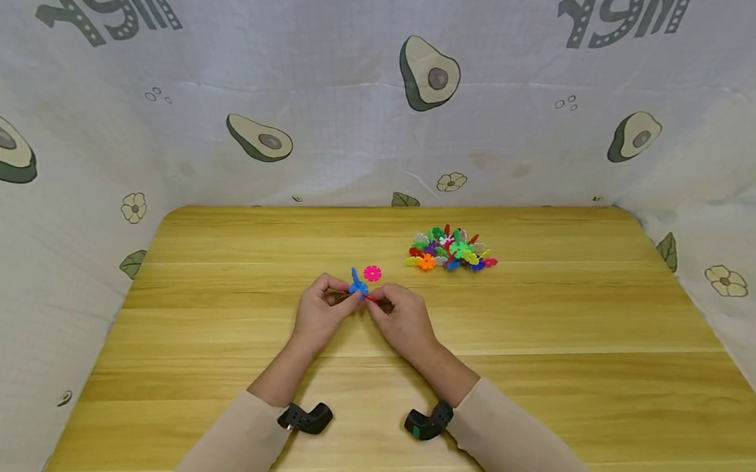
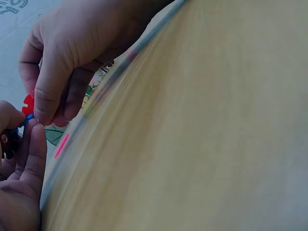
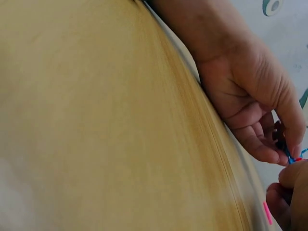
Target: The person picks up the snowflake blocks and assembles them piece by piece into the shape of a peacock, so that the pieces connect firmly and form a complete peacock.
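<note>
In the head view my left hand (image 1: pixel 320 312) pinches a small joined cluster of blue plastic snowflake pieces (image 1: pixel 358 286) between thumb and fingers. A dark snowflake piece (image 2: pixel 9 145) shows by the left fingers in the left wrist view. From the other side, my right hand (image 1: pixel 407 323) pinches a red snowflake piece (image 2: pixel 29 103) by its edge. The red piece meets the blue one where both hands' fingertips come together, and the fingers hide much of that joint. Just beyond the hands, a pink snowflake piece (image 1: pixel 372 274) lies flat on the table.
A heap of snowflake pieces (image 1: pixel 451 249) in many colours sits on the wooden table (image 1: pixel 558 369), behind and to the right of the hands. Black wrist cameras (image 1: pixel 307 419) are strapped at both sleeves. A printed cloth (image 1: pixel 340 70) hangs around the table's back and sides.
</note>
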Tool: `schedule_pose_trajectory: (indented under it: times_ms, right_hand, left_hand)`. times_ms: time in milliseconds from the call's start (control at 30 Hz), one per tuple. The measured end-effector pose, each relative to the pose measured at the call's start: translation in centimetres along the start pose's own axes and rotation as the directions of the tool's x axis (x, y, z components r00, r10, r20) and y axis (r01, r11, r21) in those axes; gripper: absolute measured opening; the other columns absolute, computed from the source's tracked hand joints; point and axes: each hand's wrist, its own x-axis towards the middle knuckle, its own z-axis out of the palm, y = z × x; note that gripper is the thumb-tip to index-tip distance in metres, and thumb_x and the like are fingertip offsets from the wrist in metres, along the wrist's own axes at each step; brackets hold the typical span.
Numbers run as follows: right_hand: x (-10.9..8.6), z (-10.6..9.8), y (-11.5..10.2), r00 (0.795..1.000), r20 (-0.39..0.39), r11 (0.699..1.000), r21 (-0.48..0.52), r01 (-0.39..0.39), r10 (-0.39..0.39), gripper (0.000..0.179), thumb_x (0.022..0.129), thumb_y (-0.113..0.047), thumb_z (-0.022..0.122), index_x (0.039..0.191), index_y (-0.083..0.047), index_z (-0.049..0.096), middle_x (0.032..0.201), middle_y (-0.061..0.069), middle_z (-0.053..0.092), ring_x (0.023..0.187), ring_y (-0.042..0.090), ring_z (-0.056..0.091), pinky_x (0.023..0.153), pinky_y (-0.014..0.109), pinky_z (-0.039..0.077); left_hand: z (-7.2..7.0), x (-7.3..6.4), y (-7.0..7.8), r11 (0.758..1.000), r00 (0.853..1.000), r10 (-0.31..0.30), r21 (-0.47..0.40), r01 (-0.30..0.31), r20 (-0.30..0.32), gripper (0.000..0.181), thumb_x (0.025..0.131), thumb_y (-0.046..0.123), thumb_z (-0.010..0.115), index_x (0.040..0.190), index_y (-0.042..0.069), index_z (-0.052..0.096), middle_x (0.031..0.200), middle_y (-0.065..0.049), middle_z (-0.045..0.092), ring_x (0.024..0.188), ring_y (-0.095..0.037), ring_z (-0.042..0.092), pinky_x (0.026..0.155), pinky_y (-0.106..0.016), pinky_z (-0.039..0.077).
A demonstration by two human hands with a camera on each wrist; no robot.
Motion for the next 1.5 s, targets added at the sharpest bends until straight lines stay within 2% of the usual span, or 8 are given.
schedule_pose_trajectory:
  times_ms: [200, 500, 800, 867, 967, 1133, 1267, 1500]
  right_hand:
    - [0.1, -0.1, -0.1, 1.000, 0.025, 0.999, -0.045, 0.007, -0.006, 0.009, 0.087, -0.007, 0.080, 0.094, -0.005, 0.074, 0.091, 0.008, 0.076, 0.080, 0.018, 0.073, 0.070, 0.031, 0.063]
    - [2.0, -0.1, 0.8, 0.977, 0.207, 0.947, -0.321, 0.011, 0.059, 0.042, 0.098, -0.016, 0.069, 0.137, -0.004, 0.062, 0.146, 0.016, 0.058, 0.128, 0.034, 0.062, 0.105, 0.046, 0.055]
    - [2.5, 0.3, 1.0, 0.987, 0.163, 0.931, -0.361, 0.051, 0.009, 0.028, 0.101, -0.016, 0.065, 0.125, -0.004, 0.070, 0.114, 0.013, 0.075, 0.107, 0.028, 0.073, 0.095, 0.041, 0.061]
    - [2.3, 0.4, 1.0, 0.989, 0.127, 0.958, -0.285, -0.032, 0.071, 0.027, 0.102, -0.014, 0.062, 0.126, -0.004, 0.069, 0.108, 0.013, 0.076, 0.096, 0.026, 0.075, 0.086, 0.037, 0.063]
    - [2.1, 0.6, 0.9, 0.973, 0.083, 0.975, 0.030, -0.218, 0.215, 0.027, 0.101, -0.010, 0.062, 0.126, -0.001, 0.067, 0.103, 0.015, 0.074, 0.081, 0.022, 0.075, 0.072, 0.033, 0.065]
    - [1.8, 0.8, 0.5, 0.938, 0.083, 0.796, 0.507, -0.331, 0.337, 0.024, 0.098, -0.004, 0.066, 0.120, 0.004, 0.065, 0.103, 0.019, 0.066, 0.073, 0.019, 0.075, 0.066, 0.030, 0.065]
    - [1.6, 0.9, -0.1, 0.937, 0.090, 0.746, 0.582, -0.324, 0.336, 0.018, 0.096, -0.004, 0.069, 0.112, 0.004, 0.064, 0.101, 0.020, 0.068, 0.077, 0.023, 0.077, 0.068, 0.032, 0.065]
    - [1.3, 1.3, -0.4, 0.929, 0.088, 0.728, 0.596, -0.339, 0.360, 0.017, 0.094, -0.006, 0.072, 0.102, 0.006, 0.061, 0.091, 0.027, 0.072, 0.078, 0.030, 0.077, 0.068, 0.031, 0.065]
  left_hand:
    - [0.0, 0.1, -0.3, 0.999, 1.000, 0.006, 0.047, -0.007, 0.006, 0.020, 0.089, -0.004, 0.072, 0.103, -0.005, 0.057, 0.104, -0.017, 0.066, 0.089, -0.010, 0.071, 0.073, -0.019, 0.059]
    - [0.0, 0.7, -0.1, 0.966, 0.996, -0.081, -0.250, 0.069, -0.038, 0.060, 0.094, -0.012, 0.059, 0.147, -0.001, 0.034, 0.104, -0.004, 0.051, 0.083, -0.011, 0.072, 0.076, -0.024, 0.063]
    - [-0.8, 0.6, -0.2, 0.942, 0.993, -0.117, -0.314, 0.115, 0.011, 0.054, 0.096, -0.013, 0.053, 0.141, 0.006, 0.031, 0.123, -0.015, 0.052, 0.086, -0.012, 0.075, 0.082, -0.024, 0.063]
    - [-0.9, 0.7, -0.3, 0.930, 0.993, -0.117, -0.349, 0.114, 0.014, 0.052, 0.097, -0.012, 0.055, 0.136, 0.011, 0.029, 0.133, -0.025, 0.053, 0.088, -0.012, 0.076, 0.084, -0.024, 0.062]
    - [-0.9, 0.6, -0.4, 0.929, 0.995, -0.101, -0.358, 0.100, 0.016, 0.049, 0.099, -0.010, 0.056, 0.133, 0.013, 0.030, 0.142, -0.035, 0.052, 0.093, -0.013, 0.076, 0.086, -0.025, 0.062]
    - [-0.6, 0.5, -0.3, 0.951, 0.998, -0.055, -0.304, 0.052, -0.002, 0.048, 0.099, -0.008, 0.057, 0.137, 0.009, 0.033, 0.141, -0.035, 0.055, 0.104, -0.012, 0.073, 0.090, -0.029, 0.062]
    - [-0.5, 0.5, -0.2, 0.961, 0.999, -0.039, -0.275, 0.032, -0.021, 0.048, 0.098, -0.007, 0.060, 0.136, 0.008, 0.035, 0.139, -0.033, 0.058, 0.109, -0.012, 0.071, 0.094, -0.026, 0.060]
    - [-0.3, 0.4, -0.1, 0.976, 0.999, -0.008, -0.220, -0.003, -0.048, 0.046, 0.096, -0.006, 0.064, 0.131, 0.009, 0.038, 0.136, -0.032, 0.061, 0.107, -0.008, 0.071, 0.091, -0.017, 0.057]
